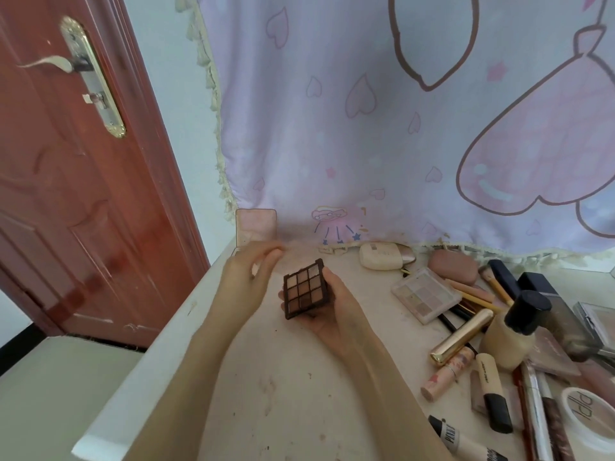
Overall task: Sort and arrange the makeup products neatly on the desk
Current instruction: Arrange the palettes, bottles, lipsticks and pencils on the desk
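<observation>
Now the right hand (332, 304) grips a brown eyeshadow palette (305, 289) of 9 pans above the desk (283, 377); the left hand (248, 277), blurred, hovers beside it, fingers loosely curved, holding nothing.

Dark brown nine-pan eyeshadow palette (305, 292), open face up, tilted, held in right hand (332, 304), remaining makeup products (482, 331) scattered to its right
</observation>
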{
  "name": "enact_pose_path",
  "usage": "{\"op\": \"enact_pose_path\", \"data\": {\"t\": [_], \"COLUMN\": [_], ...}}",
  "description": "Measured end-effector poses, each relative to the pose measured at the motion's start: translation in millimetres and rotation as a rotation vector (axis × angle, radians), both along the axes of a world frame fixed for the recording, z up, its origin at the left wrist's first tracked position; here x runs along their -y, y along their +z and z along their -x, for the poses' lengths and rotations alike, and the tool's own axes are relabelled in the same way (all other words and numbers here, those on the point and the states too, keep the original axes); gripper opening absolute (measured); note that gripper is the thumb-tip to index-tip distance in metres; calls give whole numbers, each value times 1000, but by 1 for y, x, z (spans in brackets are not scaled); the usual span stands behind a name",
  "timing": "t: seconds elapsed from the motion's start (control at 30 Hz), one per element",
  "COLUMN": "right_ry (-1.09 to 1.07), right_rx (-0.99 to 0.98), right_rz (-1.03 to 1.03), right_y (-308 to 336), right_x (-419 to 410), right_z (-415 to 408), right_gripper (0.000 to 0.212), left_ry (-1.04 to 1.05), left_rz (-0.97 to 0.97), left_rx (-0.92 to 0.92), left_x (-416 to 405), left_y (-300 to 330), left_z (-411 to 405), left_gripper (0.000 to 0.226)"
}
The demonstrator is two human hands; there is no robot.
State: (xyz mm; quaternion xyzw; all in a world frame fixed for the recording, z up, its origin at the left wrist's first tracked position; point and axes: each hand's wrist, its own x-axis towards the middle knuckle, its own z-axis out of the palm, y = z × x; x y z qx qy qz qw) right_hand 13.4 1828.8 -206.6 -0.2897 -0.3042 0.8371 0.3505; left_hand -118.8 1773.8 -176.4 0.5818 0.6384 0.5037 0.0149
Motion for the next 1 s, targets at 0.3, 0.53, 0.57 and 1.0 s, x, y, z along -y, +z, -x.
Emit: {"op": "enact_pose_path", "data": {"t": [0.3,0.53,0.57,1.0], "right_ry": [-279,-264,-231,-163], "right_rx": [383,879,925,1240], "right_rz": [-289,-901,-941,-1065], "right_y": [-4,-16,-18,-17], "right_x": [-32,-44,-44,-43], "right_z": [41,43,44,42], "right_gripper": [28,45,50,52], "left_ry": [-34,-82,-69,-11], "left_rz": [244,178,169,24], "left_rx": [-101,-204,-213,-424], "left_x": [-84,-134,-137,-125], "left_y": [33,27,24,-8], "left_z": [41,50,52,61], "left_gripper": [17,17,18,21]}}
